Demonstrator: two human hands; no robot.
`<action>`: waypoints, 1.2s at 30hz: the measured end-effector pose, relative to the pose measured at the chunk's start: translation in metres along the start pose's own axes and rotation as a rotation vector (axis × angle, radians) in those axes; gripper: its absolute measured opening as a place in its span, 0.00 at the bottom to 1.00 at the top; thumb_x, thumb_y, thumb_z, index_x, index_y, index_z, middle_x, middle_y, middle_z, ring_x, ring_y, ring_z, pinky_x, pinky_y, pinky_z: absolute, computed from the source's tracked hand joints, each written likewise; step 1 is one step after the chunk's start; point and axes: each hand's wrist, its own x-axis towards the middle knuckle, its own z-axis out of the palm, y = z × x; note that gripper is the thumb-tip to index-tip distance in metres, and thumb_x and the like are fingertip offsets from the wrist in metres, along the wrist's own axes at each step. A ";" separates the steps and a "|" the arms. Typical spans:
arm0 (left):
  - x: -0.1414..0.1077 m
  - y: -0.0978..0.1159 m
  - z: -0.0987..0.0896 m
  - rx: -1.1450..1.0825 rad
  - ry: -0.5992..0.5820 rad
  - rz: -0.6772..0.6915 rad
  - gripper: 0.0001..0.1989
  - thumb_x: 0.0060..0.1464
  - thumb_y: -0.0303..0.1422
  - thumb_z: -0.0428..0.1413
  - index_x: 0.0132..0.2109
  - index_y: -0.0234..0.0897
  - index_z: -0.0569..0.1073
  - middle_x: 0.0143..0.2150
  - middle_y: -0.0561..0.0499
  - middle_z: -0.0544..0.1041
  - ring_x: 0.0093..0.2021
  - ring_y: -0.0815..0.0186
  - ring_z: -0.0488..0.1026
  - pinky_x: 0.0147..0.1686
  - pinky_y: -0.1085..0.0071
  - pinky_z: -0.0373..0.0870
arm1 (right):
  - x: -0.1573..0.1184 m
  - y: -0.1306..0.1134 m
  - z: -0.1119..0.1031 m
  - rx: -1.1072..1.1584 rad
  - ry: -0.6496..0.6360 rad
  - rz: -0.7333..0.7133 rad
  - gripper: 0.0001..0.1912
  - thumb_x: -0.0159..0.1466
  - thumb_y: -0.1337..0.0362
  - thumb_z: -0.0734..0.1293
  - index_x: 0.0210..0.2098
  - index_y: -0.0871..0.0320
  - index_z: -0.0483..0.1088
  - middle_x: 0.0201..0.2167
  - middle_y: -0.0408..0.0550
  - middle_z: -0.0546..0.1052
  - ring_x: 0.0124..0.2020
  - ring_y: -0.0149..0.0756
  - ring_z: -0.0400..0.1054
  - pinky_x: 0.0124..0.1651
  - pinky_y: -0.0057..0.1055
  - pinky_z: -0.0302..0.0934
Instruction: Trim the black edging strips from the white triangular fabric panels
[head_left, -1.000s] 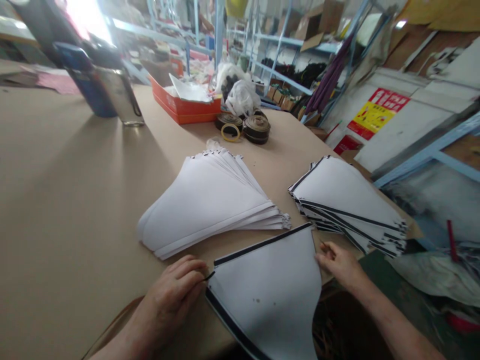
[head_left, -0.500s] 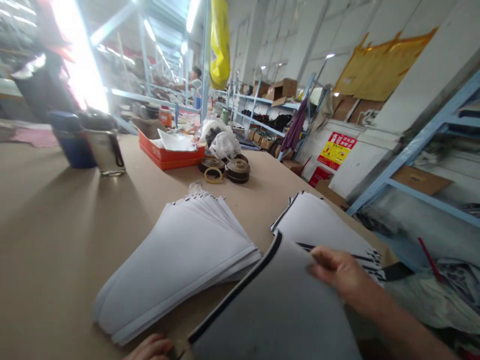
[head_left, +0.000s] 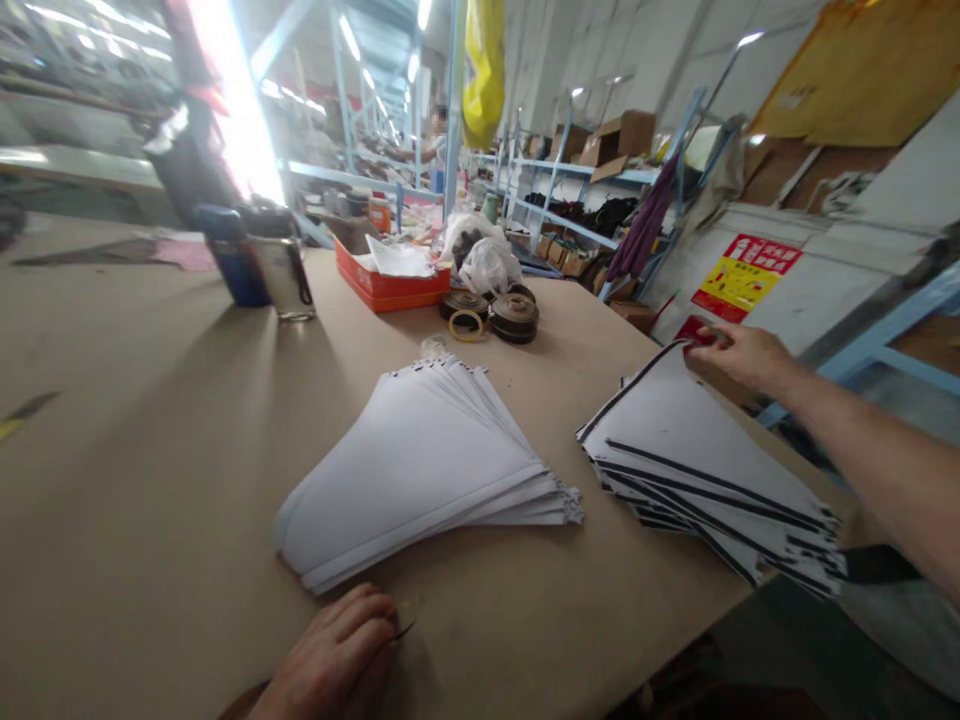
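Observation:
My right hand (head_left: 742, 355) pinches the far corner of a white panel with black edging (head_left: 660, 400), at the top of the right-hand pile. Below it, more black-edged panels (head_left: 720, 510) lie fanned out near the table's right edge. My left hand (head_left: 337, 650) rests on the table at the bottom, its fingers curled. A thin, dark, pointed tip (head_left: 406, 630) sticks out from them; the rest of that thing is hidden. Just beyond the left hand lies a fanned stack of white panels (head_left: 420, 460) without black edging.
Rolls of dark tape (head_left: 514, 316), a yellow ring (head_left: 466, 325) and an orange box (head_left: 390, 292) stand farther back on the brown table (head_left: 172, 500). A blue bottle (head_left: 232, 255) and a clear cup (head_left: 281, 265) are at the back left. Blue shelving (head_left: 885, 345) rises at the right.
My right hand has carried the black-edged panel away to the right and laid it over the right-hand pile. More of my left hand shows. The camera's view has shifted.

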 end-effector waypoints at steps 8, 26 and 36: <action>0.007 0.016 -0.007 -0.039 -0.089 -0.103 0.13 0.61 0.25 0.43 0.32 0.37 0.68 0.35 0.47 0.74 0.38 0.63 0.69 0.40 0.66 0.68 | -0.136 -0.125 0.169 -0.015 -0.618 -0.813 0.19 0.59 0.67 0.69 0.50 0.52 0.72 0.40 0.46 0.75 0.37 0.33 0.70 0.42 0.27 0.61; 0.004 0.027 -0.012 -0.159 0.052 -0.222 0.09 0.58 0.27 0.50 0.30 0.35 0.72 0.39 0.46 0.75 0.40 0.65 0.71 0.40 0.69 0.70 | -0.143 -0.123 0.199 -0.066 -0.649 -0.956 0.12 0.67 0.66 0.59 0.40 0.55 0.75 0.37 0.49 0.74 0.35 0.34 0.70 0.37 0.27 0.59; 0.007 0.033 -0.020 -0.147 0.208 -0.315 0.09 0.58 0.26 0.50 0.31 0.34 0.72 0.39 0.45 0.74 0.40 0.64 0.70 0.42 0.67 0.70 | -0.149 -0.121 0.202 -0.139 -0.579 -1.014 0.09 0.65 0.62 0.64 0.40 0.57 0.74 0.36 0.48 0.74 0.34 0.37 0.71 0.34 0.29 0.61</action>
